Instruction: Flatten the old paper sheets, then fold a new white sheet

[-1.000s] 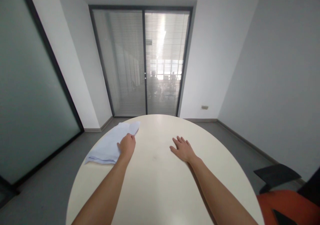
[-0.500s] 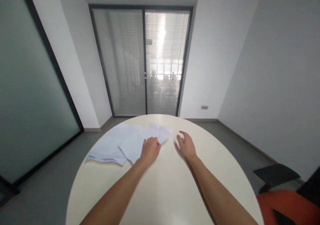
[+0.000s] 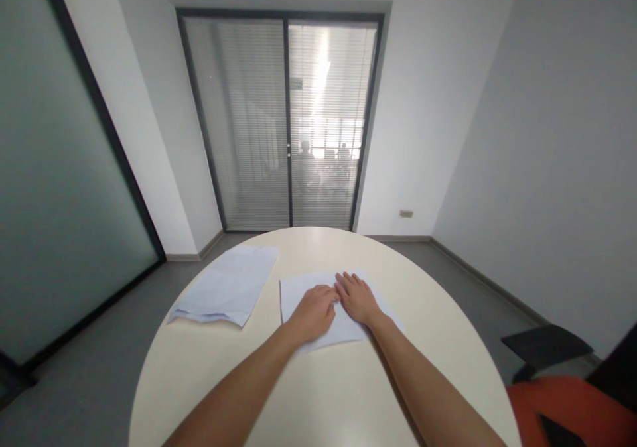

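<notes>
A white sheet of paper [image 3: 298, 294] lies in front of me near the middle of the round table, its surface slightly creased. On top of it rests my left hand [image 3: 314, 309], fingers bent and pointing right, with nothing visible in its grasp. My right hand [image 3: 355, 298] lies flat on the same paper, fingers stretched forward. The two hands meet at the fingertips and hide the paper's middle. To the left is a stack of white paper [image 3: 231, 284], its near edge wavy and layered.
The white round table [image 3: 318, 400] carries both papers. An orange and black chair [image 3: 562, 400] stands close to its right edge. Beyond the far edge are a glass door with blinds [image 3: 241, 135] and a white wall [image 3: 438, 102]. A frosted panel [image 3: 60, 188] rises at left.
The sheet has moved right and toward me, away from the stack, and now lies flatter. My left hand shifted right and slightly nearer; my right hand came down onto the paper.
</notes>
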### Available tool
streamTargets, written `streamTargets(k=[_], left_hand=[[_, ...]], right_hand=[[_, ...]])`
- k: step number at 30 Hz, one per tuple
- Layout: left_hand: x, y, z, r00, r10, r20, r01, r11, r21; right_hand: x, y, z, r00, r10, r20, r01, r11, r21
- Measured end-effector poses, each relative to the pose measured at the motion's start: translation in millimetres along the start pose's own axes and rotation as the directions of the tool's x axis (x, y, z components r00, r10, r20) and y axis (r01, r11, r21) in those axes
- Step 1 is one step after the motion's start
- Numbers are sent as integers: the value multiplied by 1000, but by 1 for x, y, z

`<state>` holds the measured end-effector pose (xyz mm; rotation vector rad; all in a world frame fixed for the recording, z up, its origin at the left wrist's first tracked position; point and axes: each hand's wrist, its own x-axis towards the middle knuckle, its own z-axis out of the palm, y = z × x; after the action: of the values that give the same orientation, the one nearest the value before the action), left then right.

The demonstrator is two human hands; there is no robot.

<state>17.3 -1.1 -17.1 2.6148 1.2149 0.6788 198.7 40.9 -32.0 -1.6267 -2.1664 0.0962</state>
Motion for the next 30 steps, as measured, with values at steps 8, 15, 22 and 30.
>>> streamTargets(k=[8,15,22,30], left_hand=[[-4,-22,11,912,-410,25,389,882,266],[-4,-9,12,944,-323,64,300,923,242],[-3,-8,11,946,-314,84,285,926,246],[-4,-10,13,933,-350,78,324,917,234]], right_hand=[[-4,-4,-14,956,217,197,-189,970,-152],[-5,-35,-13,997,-46,66,48,998,-27],[-5,-32,-1,957,-46,287,76,993,-92],[-2,8,-12,928,301,220,-262,947,-188]])
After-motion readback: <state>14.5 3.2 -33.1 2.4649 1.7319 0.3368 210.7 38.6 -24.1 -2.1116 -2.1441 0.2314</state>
